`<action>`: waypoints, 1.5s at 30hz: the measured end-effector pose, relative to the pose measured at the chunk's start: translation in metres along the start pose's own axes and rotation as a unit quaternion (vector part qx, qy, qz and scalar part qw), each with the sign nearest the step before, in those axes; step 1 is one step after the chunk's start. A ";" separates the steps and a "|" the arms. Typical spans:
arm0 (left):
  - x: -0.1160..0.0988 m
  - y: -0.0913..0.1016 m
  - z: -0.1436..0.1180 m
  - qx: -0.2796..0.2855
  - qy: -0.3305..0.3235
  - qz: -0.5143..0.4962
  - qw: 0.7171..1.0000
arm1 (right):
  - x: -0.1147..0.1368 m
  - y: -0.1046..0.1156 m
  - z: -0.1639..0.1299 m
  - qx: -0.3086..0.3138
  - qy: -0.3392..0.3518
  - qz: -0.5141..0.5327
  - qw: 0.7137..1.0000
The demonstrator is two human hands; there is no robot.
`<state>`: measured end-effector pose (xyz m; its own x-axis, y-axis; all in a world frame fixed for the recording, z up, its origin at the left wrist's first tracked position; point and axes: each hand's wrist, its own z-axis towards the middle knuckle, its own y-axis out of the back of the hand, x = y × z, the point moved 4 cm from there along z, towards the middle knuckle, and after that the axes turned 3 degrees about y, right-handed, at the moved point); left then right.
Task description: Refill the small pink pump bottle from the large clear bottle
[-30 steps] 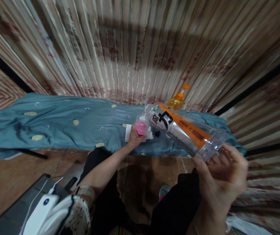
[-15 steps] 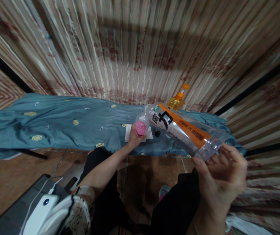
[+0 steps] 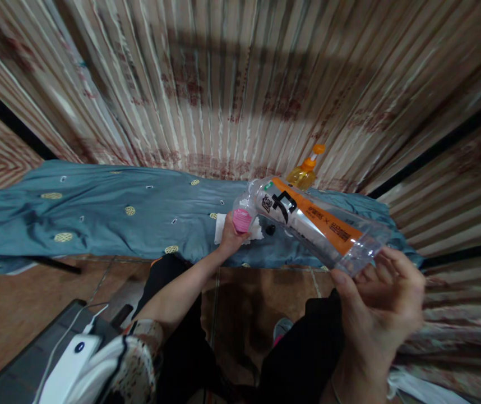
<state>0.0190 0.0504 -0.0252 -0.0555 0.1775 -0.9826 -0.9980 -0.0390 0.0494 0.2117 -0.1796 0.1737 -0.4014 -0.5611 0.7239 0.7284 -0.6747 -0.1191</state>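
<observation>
Near the cloth (image 3: 97, 213) edge, right fingers (image 3: 404, 265) pinch a bottle (image 3: 310, 219) (slanted).

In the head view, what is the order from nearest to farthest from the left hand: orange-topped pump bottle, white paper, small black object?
From the left hand:
1. white paper, seemingly just beneath it
2. small black object, to its right
3. orange-topped pump bottle, farther right, toward the back

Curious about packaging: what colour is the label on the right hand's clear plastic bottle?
The label is orange and silvery with black lettering; clearest in head view.
</observation>
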 end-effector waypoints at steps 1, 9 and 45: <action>-0.001 0.000 0.000 0.001 0.002 0.001 1.000 | 0.000 0.000 0.000 0.001 0.003 0.000 1.000; -0.003 0.000 0.000 -0.006 0.013 0.001 1.000 | 0.001 -0.001 0.001 0.001 -0.003 0.003 1.000; -0.014 0.002 -0.002 0.002 0.012 0.006 1.000 | -0.001 -0.004 0.001 -0.002 -0.008 -0.018 1.000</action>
<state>0.0175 0.0457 -0.0116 -0.0677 0.1540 -0.9858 -0.9973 -0.0374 0.0626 0.2098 -0.1760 0.1740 -0.4182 -0.5281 0.7391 0.7108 -0.6969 -0.0957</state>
